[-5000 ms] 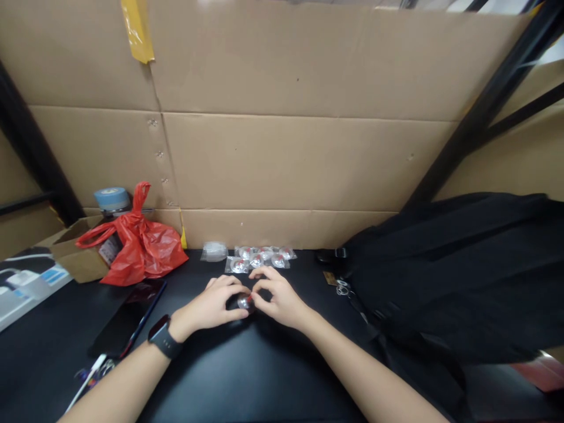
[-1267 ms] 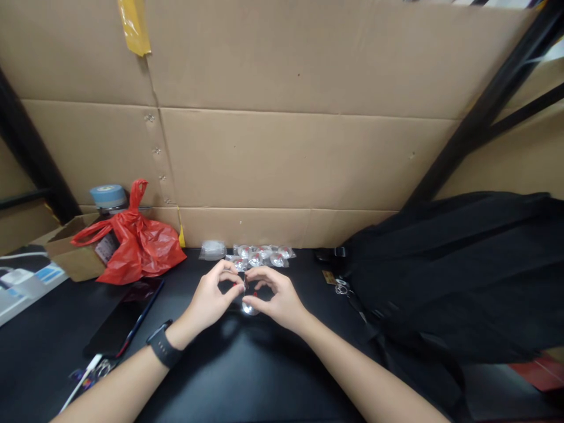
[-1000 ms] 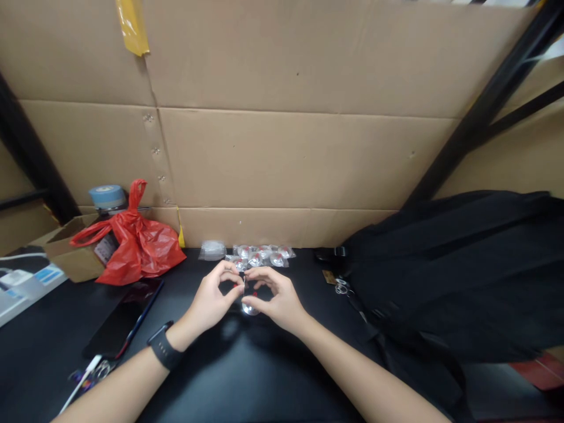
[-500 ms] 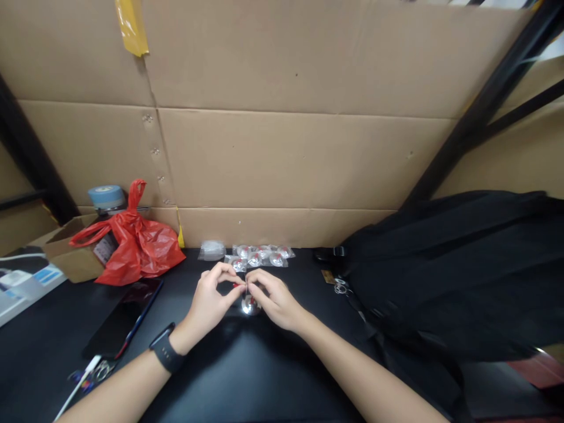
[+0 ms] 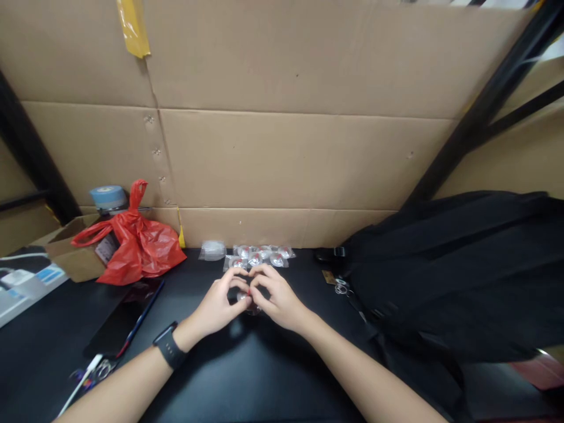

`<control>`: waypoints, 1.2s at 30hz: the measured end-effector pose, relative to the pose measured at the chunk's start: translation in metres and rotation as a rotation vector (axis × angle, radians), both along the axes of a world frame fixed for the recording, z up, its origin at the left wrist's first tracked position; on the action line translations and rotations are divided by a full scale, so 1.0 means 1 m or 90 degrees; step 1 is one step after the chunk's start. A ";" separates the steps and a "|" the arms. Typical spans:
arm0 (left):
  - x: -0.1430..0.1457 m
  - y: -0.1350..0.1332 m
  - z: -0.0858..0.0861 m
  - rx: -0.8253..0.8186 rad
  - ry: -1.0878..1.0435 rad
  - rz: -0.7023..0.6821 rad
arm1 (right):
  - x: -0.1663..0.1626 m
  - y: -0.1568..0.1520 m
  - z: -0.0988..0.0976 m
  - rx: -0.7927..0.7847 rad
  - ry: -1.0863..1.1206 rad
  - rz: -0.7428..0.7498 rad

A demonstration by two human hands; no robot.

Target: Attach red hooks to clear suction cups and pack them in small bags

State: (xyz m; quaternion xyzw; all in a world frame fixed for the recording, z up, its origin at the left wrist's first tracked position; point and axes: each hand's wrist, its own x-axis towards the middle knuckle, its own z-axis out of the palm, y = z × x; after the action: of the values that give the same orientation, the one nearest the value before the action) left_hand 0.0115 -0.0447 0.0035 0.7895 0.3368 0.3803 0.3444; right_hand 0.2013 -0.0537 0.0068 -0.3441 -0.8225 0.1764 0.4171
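Close together over the black table, my left hand (image 5: 221, 299) and my right hand (image 5: 278, 298) have their fingertips meeting, thumbs and fingers curled around a small shiny silver disc with a red part (image 5: 244, 297). My fingers cover most of the disc, and clear plastic around it cannot be made out for sure. Just beyond my fingers lie several silver discs with red parts in clear plastic bags (image 5: 255, 258). To their left is a small stack of clear plastic bags (image 5: 212, 251).
A red plastic bag (image 5: 141, 247) leans by a small cardboard box (image 5: 73, 255) at the left, with a phone (image 5: 121, 320) and cable in front. A black backpack (image 5: 453, 276) fills the right side, keys (image 5: 341, 288) beside it. A cardboard wall (image 5: 282, 158) stands behind.
Half a second ago my fingertips pinched together above the disc, which showed below them. Now my hands have lowered and curl around it, index fingers touching at the far side.
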 end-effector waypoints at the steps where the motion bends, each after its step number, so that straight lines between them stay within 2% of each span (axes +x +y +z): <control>1: 0.000 0.001 -0.002 -0.006 -0.002 0.001 | 0.000 0.000 0.000 0.002 -0.005 -0.002; 4: -0.002 0.005 -0.006 0.007 0.009 0.019 | 0.003 -0.001 0.002 -0.025 -0.059 -0.018; 8: -0.009 0.010 -0.007 0.099 0.125 0.053 | 0.011 0.000 0.004 -0.116 -0.191 -0.040; 11: -0.013 0.013 -0.010 0.138 0.192 0.065 | 0.016 0.004 0.000 -0.141 -0.285 -0.022; 15: -0.016 0.017 -0.016 0.124 0.196 0.092 | 0.017 0.010 -0.007 -0.132 -0.334 -0.019; 18: -0.017 0.021 -0.018 0.070 0.130 0.088 | 0.016 0.012 -0.008 -0.131 -0.329 -0.042; 21: -0.016 0.024 -0.019 -0.006 0.018 0.093 | 0.015 0.012 -0.007 -0.128 -0.273 -0.062; 26: -0.011 0.026 -0.018 -0.120 -0.150 0.106 | 0.008 0.011 -0.008 -0.160 -0.043 -0.031; 31: -0.009 0.025 -0.017 -0.171 -0.205 0.092 | -0.003 0.007 -0.013 -0.245 0.147 0.028; 36: -0.007 0.023 -0.019 -0.198 -0.220 0.066 | -0.008 0.008 -0.017 -0.366 0.264 0.032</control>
State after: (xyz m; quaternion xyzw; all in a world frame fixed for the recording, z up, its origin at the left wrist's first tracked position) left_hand 0.0047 -0.0218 -0.0154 0.6317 0.3676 0.4702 0.4947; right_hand 0.1937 -0.0461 -0.0099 -0.3841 -0.6452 0.4771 0.4567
